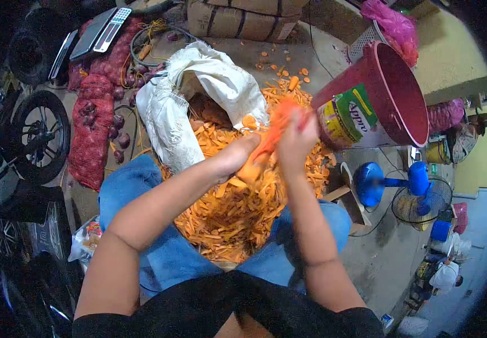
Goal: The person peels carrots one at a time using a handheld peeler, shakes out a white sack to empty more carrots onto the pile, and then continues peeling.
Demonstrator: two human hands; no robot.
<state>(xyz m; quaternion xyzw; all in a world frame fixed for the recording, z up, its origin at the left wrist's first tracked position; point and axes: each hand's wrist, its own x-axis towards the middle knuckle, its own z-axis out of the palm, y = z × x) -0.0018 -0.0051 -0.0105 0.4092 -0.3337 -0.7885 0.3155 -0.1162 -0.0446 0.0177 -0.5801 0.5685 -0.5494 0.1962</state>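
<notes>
My left hand [235, 156] is closed round the lower part of a carrot [263, 151], which is held tilted above a large heap of orange peelings [238, 208] between my knees. My right hand [299, 141] is closed at the carrot's upper right side. Motion blurs this hand, and something red shows at its fingers; I cannot make out its kind. Just behind my left hand, a white woven sack [170, 124] lies with its mouth open, with brown-orange contents inside. Peelings spread round the sack's mouth and to the right of the carrot.
A dark red bucket [333, 93] leans at the right, with a blue fan [418, 186] beyond it. Red mesh sacks of onions [91, 135] and a scale [94, 36] are at the left. Near them stands a motorcycle wheel [38, 138]. Wrapped cartons [243, 22] lie at the back.
</notes>
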